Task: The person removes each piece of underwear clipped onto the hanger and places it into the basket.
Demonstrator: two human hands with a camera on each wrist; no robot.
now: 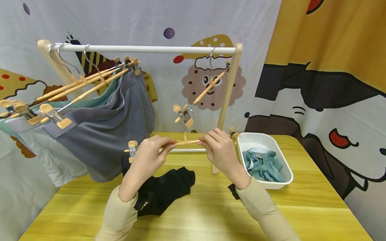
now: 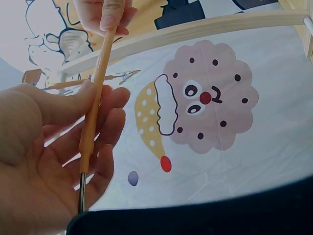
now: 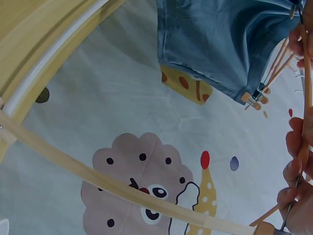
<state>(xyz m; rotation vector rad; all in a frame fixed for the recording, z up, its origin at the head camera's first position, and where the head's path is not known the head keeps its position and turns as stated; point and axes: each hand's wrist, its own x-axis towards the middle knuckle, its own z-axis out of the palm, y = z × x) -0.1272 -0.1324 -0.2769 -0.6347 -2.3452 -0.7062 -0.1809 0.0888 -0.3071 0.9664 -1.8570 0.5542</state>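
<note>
Hanger (image 1: 186, 143) in hands (image 1: 149, 153) (image 1: 219, 149) near rack post (image 1: 230, 88)

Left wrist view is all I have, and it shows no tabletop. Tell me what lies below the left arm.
Observer: A black garment lies rumpled on the table, partly hidden by that arm in the head view.
Operator: Report what stands to the right of the right hand.
Observer: A white bin with a teal garment in it.
Operator: Now check the left part of the rail.
Observer: A grey garment hangs there, clipped to the nearest hanger.
</note>
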